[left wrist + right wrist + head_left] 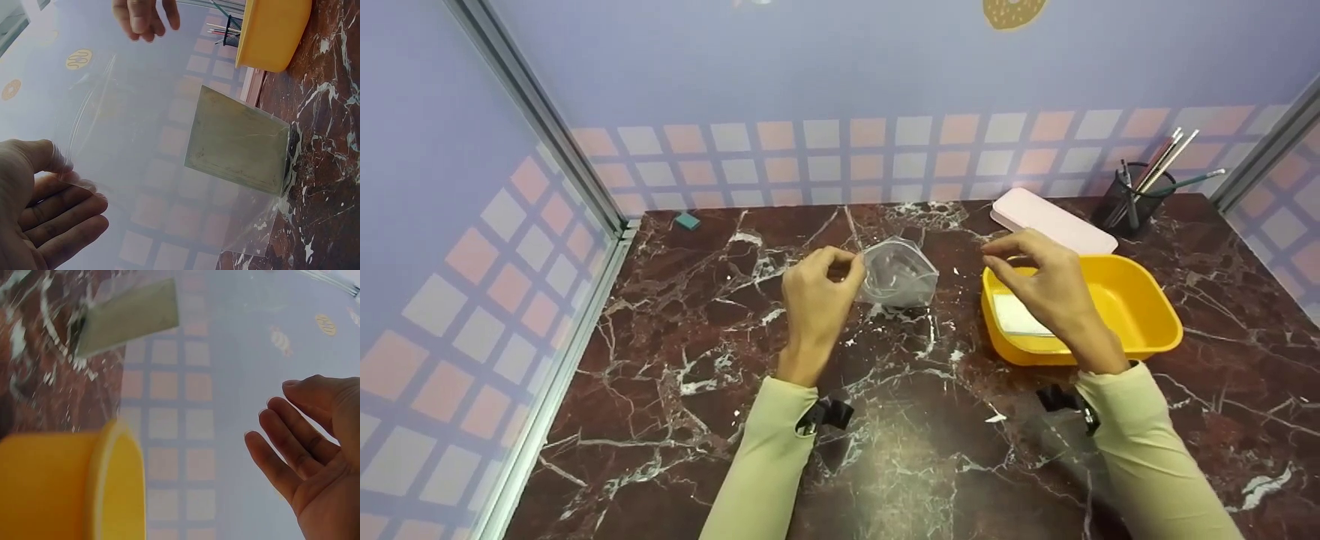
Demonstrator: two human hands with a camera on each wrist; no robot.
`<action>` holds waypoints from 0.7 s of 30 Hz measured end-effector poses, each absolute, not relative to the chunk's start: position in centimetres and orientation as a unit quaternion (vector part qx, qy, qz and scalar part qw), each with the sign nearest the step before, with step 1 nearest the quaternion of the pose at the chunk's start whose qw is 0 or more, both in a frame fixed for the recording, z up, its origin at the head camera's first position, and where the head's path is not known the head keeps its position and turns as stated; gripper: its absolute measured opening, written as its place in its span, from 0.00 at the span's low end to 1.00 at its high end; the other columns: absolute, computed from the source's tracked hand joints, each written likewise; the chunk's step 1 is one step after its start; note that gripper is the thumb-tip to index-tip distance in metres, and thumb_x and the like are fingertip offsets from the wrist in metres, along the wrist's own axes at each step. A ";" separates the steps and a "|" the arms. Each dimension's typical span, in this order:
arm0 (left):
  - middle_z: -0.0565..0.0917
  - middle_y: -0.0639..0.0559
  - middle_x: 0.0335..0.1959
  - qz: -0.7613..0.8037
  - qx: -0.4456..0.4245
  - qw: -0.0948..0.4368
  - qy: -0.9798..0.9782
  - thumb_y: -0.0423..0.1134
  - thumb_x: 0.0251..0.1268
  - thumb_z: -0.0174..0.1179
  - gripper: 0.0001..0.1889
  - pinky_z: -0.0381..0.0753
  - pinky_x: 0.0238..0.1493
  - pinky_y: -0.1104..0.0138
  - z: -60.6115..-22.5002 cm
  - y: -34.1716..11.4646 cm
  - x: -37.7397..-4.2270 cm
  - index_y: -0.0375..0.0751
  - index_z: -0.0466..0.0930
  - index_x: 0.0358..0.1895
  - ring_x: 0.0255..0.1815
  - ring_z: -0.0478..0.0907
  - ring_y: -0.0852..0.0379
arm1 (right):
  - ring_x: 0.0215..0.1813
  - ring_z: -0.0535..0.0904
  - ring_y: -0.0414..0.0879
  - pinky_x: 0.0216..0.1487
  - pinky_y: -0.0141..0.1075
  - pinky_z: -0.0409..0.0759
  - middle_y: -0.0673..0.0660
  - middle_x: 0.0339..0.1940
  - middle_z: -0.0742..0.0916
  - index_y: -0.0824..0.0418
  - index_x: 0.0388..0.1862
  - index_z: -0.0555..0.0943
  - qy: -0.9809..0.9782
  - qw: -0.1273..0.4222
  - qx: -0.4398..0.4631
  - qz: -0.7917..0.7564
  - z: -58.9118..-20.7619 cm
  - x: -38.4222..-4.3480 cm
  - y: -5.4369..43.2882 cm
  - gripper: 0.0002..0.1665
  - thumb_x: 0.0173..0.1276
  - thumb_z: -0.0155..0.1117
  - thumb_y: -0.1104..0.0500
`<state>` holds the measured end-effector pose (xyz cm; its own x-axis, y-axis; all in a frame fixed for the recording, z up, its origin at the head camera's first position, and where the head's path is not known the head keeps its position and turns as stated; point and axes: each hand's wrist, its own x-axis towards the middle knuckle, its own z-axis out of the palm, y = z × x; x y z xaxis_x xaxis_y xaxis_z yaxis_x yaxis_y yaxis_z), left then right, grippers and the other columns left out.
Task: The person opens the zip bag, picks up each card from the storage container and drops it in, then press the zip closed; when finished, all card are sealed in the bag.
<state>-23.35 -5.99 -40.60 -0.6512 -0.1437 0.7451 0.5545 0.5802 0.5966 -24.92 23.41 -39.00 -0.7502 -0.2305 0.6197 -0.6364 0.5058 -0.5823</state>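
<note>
My left hand [821, 296] pinches the upper edge of a clear plastic bag [896, 274] between thumb and index finger, its other fingers extended in the left wrist view. The bag stands up from the tabletop. A flat greyish-green rectangle [239, 140] shows at the bag's lower end, near the table; the right wrist view also has this rectangle [132, 318]. My right hand [1046, 289] hangs over the left part of a yellow basin [1140, 307], apart from the bag. Its fingers [287, 439] are loosely bent, with nothing between them and the thumb.
A white flat piece [1020, 315] lies inside the basin. Behind it are a pink case [1054, 221] and a black mesh cup [1132, 206] of pencils. A small teal block [687, 220] sits at the back left of the marbled table [675, 420]. Walls enclose the back and sides.
</note>
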 end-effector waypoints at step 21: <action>0.90 0.46 0.29 -0.441 -0.126 0.387 -0.800 0.30 0.62 0.73 0.04 0.88 0.33 0.63 -40.4 -6.0 -23.2 0.35 0.88 0.30 0.26 0.86 0.52 | 0.44 0.88 0.65 0.48 0.60 0.87 0.67 0.42 0.90 0.72 0.44 0.88 -0.897 0.123 0.269 0.328 -42.7 -28.4 28.3 0.08 0.66 0.74 0.74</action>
<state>-23.21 -6.01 -40.45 -0.6690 -0.1400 0.7300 0.5423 0.5797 0.6082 -28.43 28.28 -42.69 -0.8257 -0.4016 0.3962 -0.5624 0.6407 -0.5227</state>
